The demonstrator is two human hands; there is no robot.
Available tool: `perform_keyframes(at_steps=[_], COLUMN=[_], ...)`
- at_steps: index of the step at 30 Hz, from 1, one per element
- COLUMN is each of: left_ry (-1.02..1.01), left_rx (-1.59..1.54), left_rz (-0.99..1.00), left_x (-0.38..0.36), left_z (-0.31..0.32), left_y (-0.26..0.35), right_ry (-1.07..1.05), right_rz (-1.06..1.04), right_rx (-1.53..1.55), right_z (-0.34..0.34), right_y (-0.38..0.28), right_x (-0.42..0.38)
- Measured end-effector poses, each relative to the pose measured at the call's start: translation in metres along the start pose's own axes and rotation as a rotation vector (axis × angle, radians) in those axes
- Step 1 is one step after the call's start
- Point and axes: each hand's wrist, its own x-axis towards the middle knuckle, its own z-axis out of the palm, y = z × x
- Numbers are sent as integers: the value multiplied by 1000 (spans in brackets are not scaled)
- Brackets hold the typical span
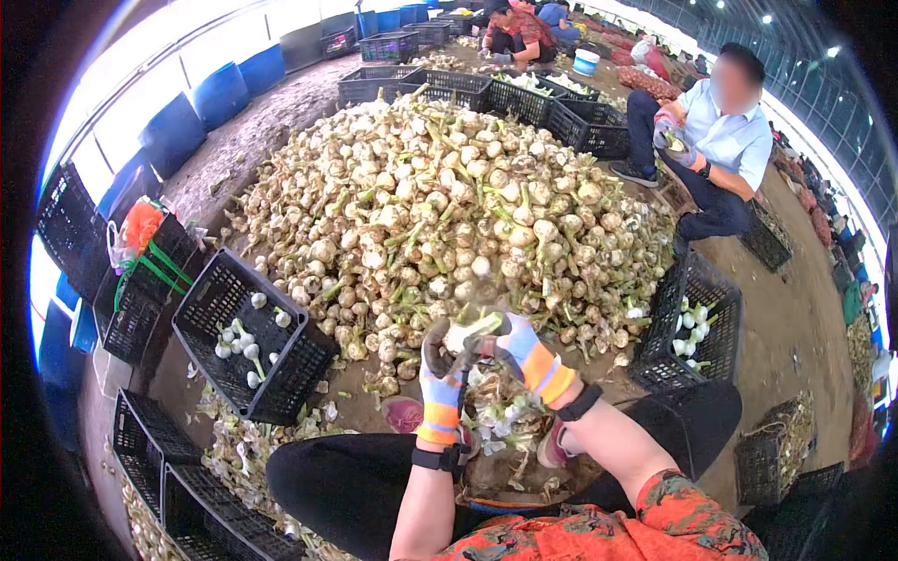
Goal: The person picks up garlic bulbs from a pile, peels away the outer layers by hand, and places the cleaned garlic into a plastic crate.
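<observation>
In front of the big heap of garlic, my left hand (440,366), in an orange and grey-blue work glove with dark fingers, is closed around a garlic bulb (456,338). The bulb's pale green stem (484,323) points right, toward my other hand. My right hand (531,352), gloved alike, has its fingers curled in beside the bulb and stem. A thin dark shape shows below the fingers; whether it is a tool I cannot make out. Under both hands, between my shoes, lies a litter of garlic skins and trimmings (505,411).
The garlic heap (440,215) spreads ahead. Black crates with trimmed bulbs stand at left (299,360) and right (659,369). More crates (187,486) sit by my left knee. A person in a light shirt (725,131) sits at right, another person (524,37) farther back.
</observation>
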Motion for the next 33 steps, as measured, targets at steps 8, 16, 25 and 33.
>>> perform_keyframes(at_steps=[8,16,25,33], left_ry=[-21,-79,-249,-209], left_rx=[-128,1,-18,163], left_rz=[-226,-198,-211,-101], left_x=[-11,-4,-1,-4], left_z=[-3,3,-11,-4], left_y=[18,9,27,13], right_ry=[-85,-119,236,-329], right_rz=[-349,-435,-3,-250], right_rx=[-896,-1000,-1161,-1436], right_z=[-7,-2,-51,6], right_y=[-15,-52,-9,-65], right_x=[-3,-14,2,-6])
